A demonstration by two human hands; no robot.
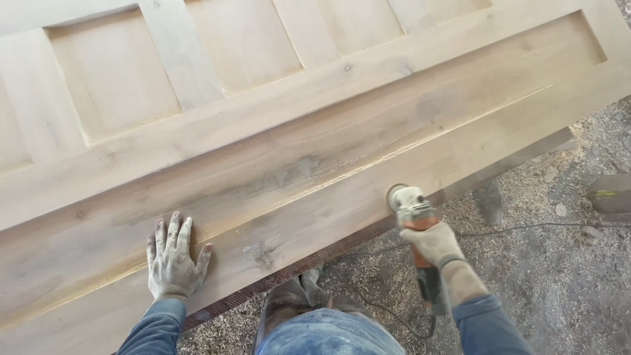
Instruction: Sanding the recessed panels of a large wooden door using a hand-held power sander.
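In the head view, a large wooden door (315, 131) with sunken panels lies flat and fills most of the picture, its near edge running slanted from the lower left to the upper right. The left hand (172, 258), dusty and grey, lies open with the fingers spread flat on the near rail of the door; it grips nothing, and it seems to press there to keep the wood steady. The right hand (434, 244) is closed around the body of an orange angle grinder (415, 217), which it holds with the round head against the near edge of the door, probably so that the disc meets the wood squarely. A thin cable (526, 228) trails from the tool over the floor (559, 283), which is covered with sawdust and shavings. Between the arms, the person's blue jeans (328, 332) stand close to the door's edge.
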